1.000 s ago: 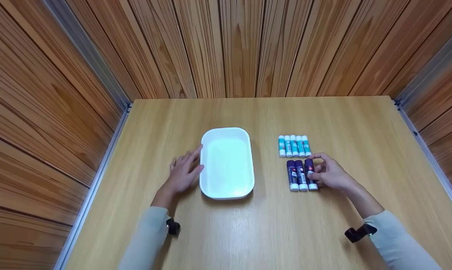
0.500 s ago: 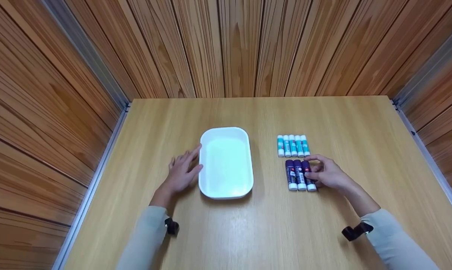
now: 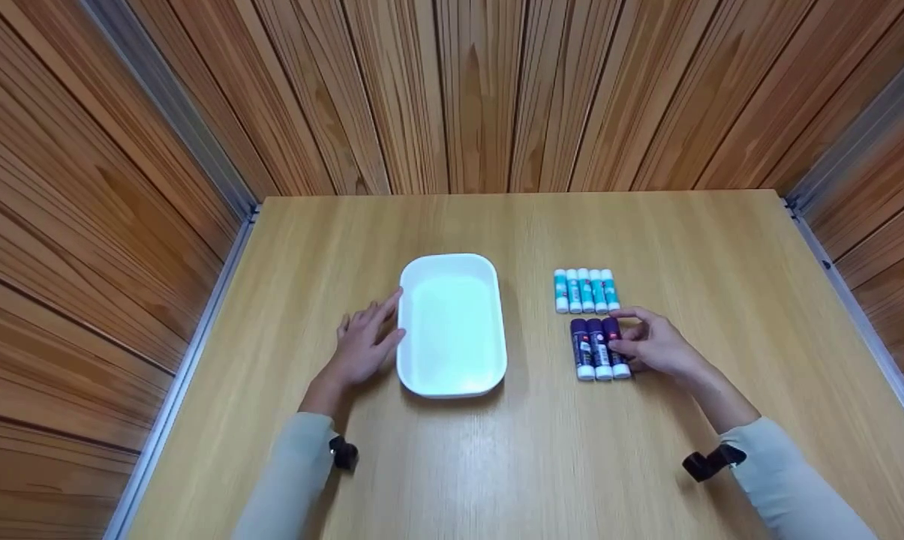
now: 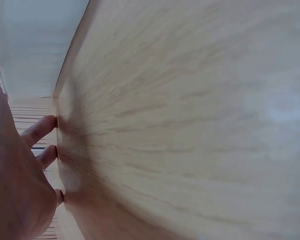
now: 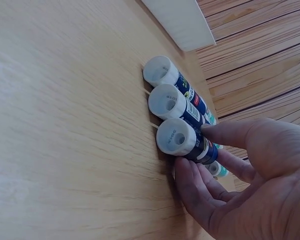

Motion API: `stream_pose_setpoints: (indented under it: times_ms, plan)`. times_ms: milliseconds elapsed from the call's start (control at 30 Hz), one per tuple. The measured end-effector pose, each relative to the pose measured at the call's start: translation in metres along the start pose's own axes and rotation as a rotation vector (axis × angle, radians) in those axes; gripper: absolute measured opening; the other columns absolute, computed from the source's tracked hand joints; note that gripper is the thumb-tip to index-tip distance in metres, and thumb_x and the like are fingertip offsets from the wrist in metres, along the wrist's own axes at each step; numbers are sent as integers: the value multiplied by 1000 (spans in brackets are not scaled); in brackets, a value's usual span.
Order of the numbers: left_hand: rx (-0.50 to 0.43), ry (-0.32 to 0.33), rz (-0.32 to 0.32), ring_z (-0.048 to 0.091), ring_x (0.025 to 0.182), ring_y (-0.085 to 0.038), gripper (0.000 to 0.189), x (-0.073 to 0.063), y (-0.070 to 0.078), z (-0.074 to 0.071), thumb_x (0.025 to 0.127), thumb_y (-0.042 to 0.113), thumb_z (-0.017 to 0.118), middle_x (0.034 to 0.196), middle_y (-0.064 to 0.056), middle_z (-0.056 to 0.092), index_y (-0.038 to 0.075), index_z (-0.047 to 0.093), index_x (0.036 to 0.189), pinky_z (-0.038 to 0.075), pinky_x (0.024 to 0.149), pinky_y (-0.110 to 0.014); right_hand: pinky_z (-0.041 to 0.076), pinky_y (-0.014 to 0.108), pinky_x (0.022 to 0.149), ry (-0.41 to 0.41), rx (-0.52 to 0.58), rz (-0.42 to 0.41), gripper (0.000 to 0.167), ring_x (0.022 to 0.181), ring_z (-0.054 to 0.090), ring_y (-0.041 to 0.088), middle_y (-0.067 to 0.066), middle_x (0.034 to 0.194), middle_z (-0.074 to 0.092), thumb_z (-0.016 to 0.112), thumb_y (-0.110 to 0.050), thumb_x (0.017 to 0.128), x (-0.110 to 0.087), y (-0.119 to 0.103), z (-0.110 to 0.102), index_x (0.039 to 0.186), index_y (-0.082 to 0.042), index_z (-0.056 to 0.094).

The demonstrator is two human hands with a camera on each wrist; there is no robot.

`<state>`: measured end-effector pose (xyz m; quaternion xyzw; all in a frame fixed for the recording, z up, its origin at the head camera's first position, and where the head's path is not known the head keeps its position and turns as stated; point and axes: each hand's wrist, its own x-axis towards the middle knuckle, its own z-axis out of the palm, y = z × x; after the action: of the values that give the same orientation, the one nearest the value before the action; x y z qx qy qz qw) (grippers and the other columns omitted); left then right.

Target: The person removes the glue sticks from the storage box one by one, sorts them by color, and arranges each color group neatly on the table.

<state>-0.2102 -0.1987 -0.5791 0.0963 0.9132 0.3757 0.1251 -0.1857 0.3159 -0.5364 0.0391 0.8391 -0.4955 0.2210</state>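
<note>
My right hand (image 3: 660, 346) holds the rightmost of three purple glue sticks with white ends, thumb over its top and fingertips along its right side. That glue stick (image 5: 182, 139) lies flat beside the middle one (image 3: 599, 351) and the left one (image 3: 581, 352). Just beyond them is a row of several slimmer turquoise-and-white glue sticks (image 3: 586, 291), partly hidden by my hand in the right wrist view. My left hand (image 3: 361, 349) rests at the left side of a white tray (image 3: 452, 330), index fingertip and thumb at its rim; its other fingertips touch the table in the left wrist view.
The wooden table (image 3: 452, 472) ends at a wood-plank wall (image 3: 482, 97) at the back. More plank panels with grey metal rails (image 3: 189, 360) stand along both sides. The tray lies to the left of the glue sticks.
My right hand has slid the rightmost purple glue stick left, closing the gap to the middle one. My left hand has stayed at the tray.
</note>
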Motion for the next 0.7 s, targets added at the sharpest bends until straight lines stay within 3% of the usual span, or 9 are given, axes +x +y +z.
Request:
stream_pose_setpoints:
  times_ms: [367,700]
  plan:
    - [-15,17,15,14,178,-46,73,-1,-3,2,115,60,51,187,2,36,51,19,179,-12,138,-76,66,28,77,15,59,9,64,101,70,15,12,127,67,62,-14,114,-2,4,0,172,-3,37]
    - [-13,20,10,13,179,-46,72,-6,-6,-2,116,59,49,187,1,36,47,19,180,-11,138,-77,66,24,81,155,0,-94,51,103,72,14,23,132,67,57,-24,119,-6,3,-2,165,-2,52]
